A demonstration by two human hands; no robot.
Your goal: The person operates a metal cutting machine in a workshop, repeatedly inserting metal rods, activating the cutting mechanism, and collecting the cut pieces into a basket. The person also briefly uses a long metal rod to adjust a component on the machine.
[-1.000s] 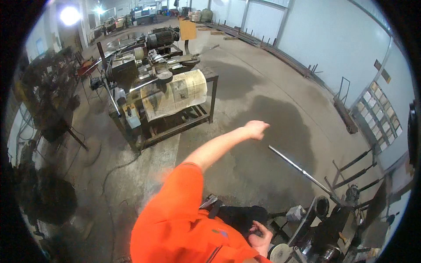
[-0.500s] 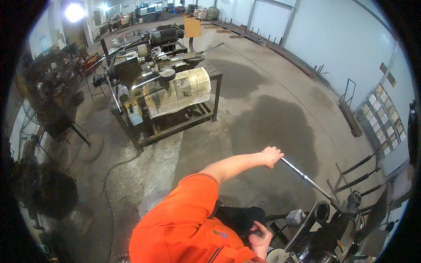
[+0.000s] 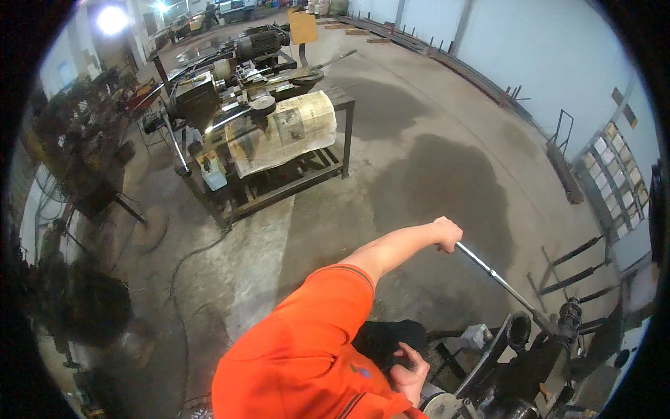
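Observation:
My left arm, in an orange sleeve, stretches across to the right. My left hand (image 3: 447,234) is closed round the end of a long silver metal lever (image 3: 492,272). The lever slopes down to a dark, greasy machine (image 3: 520,373) at the lower right. Low in the middle, my right hand (image 3: 410,372) hovers near a round pale metal disc (image 3: 442,405) on that machine. Its fingers are loosely curled and apart, and nothing shows in them. A small white container (image 3: 477,336) sits beside the machine.
A metal-framed bench (image 3: 289,192) with motor-driven machinery and a printed paper sheet (image 3: 286,133) stands ahead to the left. A cable (image 3: 178,300) lies on the floor. Dark bars (image 3: 574,279) jut out at the right. Cluttered dark equipment (image 3: 77,300) fills the left side.
My view has shifted slightly, and my left shoulder and arm have moved a little to the right. The left hand stays on the lever; the right hand keeps much the same pose.

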